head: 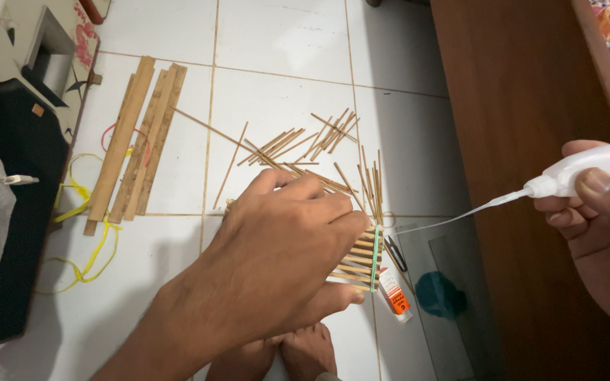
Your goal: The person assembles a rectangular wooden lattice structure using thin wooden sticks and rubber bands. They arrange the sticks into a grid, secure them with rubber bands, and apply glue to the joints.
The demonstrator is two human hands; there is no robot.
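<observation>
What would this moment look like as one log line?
left hand: pressing flat on bamboo-stick mat | right hand: holding white plastic glue bottle, long nozzle toward mat | floor: white tiles, loose sticks

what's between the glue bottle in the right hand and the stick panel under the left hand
In the head view, only the glue bottle's long thin nozzle spans that gap, reaching to the stick panel; white floor tile lies beneath.

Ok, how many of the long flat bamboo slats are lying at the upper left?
3, side by side on the floor tiles: the widest one leftmost, a second in the middle, a third on the right. More could be hidden underneath.
</observation>
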